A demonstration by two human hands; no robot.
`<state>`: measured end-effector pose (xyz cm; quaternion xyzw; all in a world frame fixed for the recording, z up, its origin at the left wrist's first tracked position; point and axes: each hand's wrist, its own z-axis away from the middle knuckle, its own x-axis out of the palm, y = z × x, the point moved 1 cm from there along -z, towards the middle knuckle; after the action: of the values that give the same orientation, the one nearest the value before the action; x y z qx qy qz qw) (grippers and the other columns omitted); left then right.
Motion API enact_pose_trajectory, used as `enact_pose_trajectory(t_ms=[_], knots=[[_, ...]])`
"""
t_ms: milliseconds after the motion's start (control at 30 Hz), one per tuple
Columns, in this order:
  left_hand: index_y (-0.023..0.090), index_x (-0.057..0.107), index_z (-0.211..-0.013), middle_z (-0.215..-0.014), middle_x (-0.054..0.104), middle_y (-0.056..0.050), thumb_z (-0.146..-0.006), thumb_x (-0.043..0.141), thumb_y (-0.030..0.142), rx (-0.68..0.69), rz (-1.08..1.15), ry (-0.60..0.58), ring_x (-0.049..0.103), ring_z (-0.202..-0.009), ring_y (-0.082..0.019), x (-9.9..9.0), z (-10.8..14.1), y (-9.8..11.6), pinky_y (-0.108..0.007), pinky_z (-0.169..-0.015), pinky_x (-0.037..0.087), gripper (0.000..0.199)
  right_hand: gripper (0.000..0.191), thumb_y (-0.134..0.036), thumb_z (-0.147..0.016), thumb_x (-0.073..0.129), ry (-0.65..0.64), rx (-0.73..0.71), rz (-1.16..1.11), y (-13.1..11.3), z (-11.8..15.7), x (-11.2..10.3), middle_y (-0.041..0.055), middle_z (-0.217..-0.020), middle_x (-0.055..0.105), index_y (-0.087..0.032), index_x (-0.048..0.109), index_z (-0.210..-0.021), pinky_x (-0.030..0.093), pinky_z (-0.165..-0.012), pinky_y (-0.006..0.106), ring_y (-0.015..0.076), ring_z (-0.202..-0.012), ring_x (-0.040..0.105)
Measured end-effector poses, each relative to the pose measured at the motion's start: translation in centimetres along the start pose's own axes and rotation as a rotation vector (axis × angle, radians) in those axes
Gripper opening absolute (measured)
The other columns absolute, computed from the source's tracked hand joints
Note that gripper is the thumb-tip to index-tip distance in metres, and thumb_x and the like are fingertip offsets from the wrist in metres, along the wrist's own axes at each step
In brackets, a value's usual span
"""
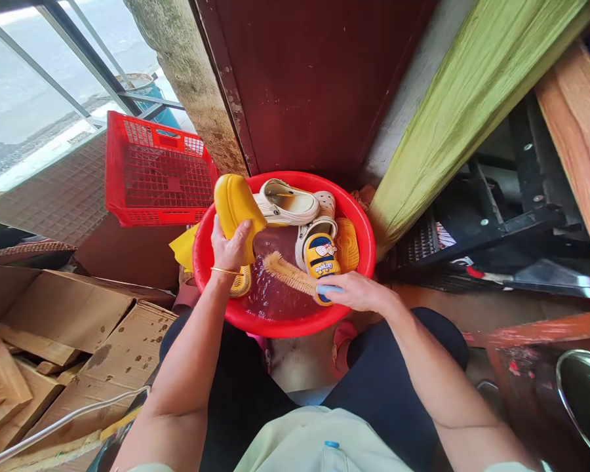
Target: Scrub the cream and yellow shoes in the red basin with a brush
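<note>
My left hand (pixel 229 248) grips a yellow shoe (pixel 236 204) above the left side of a red basin (pixel 285 328). In my right hand (pixel 356 290) is the handle of a brush (pixel 290 274), its bristles pointing left over the reddish water (pixel 270 301). Cream clogs (pixel 292 206) lie at the back of the basin. A yellow and blue sandal (pixel 323 259) rests at the right, just behind my right hand, with another yellow shoe (pixel 348 244) beside it. Part of a yellow sole (pixel 240 283) shows below my left hand.
Behind the basin to the left stands a red crate (pixel 162 177). Cardboard (pixel 78 308) and wood pieces (pixel 10 380) lie at the left. A green curtain (pixel 462 111) hangs at the right, near a black rack (pixel 501 223). A dark red door (pixel 314 85) is behind.
</note>
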<state>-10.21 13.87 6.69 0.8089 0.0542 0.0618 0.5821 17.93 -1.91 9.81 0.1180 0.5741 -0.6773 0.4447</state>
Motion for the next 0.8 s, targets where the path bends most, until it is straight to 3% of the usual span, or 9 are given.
enact_pose_trajectory(t_ms=[167, 433, 633, 733, 800], knots=[[0.015, 0.067, -0.118, -0.107, 0.074, -0.01, -0.074, 0.081, 0.061, 0.019, 0.005, 0.067, 0.072, -0.095, -0.023, -0.3, -0.4, -0.5, -0.035, -0.086, 0.058, 0.065, 0.046, -0.04, -0.097, 0.059, 0.116, -0.025, -0.112, 0.5, 0.2, -1.8, 0.0006, -0.12, 0.078, -0.027, 0.067, -0.14, 0.055, -0.089, 0.027, 0.0214, -0.103, 0.072], [0.016, 0.067, -0.119, -0.099, 0.074, -0.009, -0.072, 0.082, 0.06, 0.012, 0.025, 0.023, 0.072, -0.088, -0.023, 0.4, 0.4, 0.3, -0.034, -0.081, 0.058, 0.066, 0.046, -0.036, -0.095, 0.06, 0.186, 0.015, -0.046, -0.1, 0.2, -1.8, 0.0016, -0.117, 0.079, -0.027, 0.066, -0.14, 0.055, -0.082, 0.025, 0.0207, -0.097, 0.073], [0.015, 0.067, -0.119, -0.098, 0.074, -0.008, -0.072, 0.082, 0.059, -0.021, 0.003, -0.001, 0.071, -0.086, -0.021, 0.5, 0.6, 0.3, -0.034, -0.08, 0.057, 0.067, 0.045, -0.038, -0.096, 0.06, 0.241, -0.002, -0.095, 0.0, 0.2, -1.8, 0.0044, -0.121, 0.077, -0.026, 0.067, -0.138, 0.054, -0.091, 0.03, 0.0231, -0.106, 0.071], [0.015, 0.068, -0.115, -0.101, 0.074, -0.009, -0.073, 0.08, 0.061, -0.015, 0.019, 0.023, 0.071, -0.089, -0.022, 0.8, 0.8, 0.1, -0.034, -0.082, 0.057, 0.064, 0.049, -0.038, -0.093, 0.063, 0.347, -0.017, -0.172, -0.2, -0.7, -1.1, 0.0063, -0.13, 0.073, -0.025, 0.063, -0.14, 0.053, -0.096, 0.034, 0.0244, -0.112, 0.07], [0.015, 0.068, -0.114, -0.104, 0.074, -0.01, -0.077, 0.076, 0.063, -0.027, 0.044, 0.021, 0.071, -0.092, -0.023, 1.0, 1.0, 0.3, -0.034, -0.083, 0.057, 0.061, 0.051, -0.041, -0.089, 0.067, 0.459, 0.0, -0.261, -0.7, -1.5, -0.5, 0.0077, -0.123, 0.074, -0.022, 0.063, -0.136, 0.056, -0.09, 0.034, 0.0244, -0.104, 0.071]])
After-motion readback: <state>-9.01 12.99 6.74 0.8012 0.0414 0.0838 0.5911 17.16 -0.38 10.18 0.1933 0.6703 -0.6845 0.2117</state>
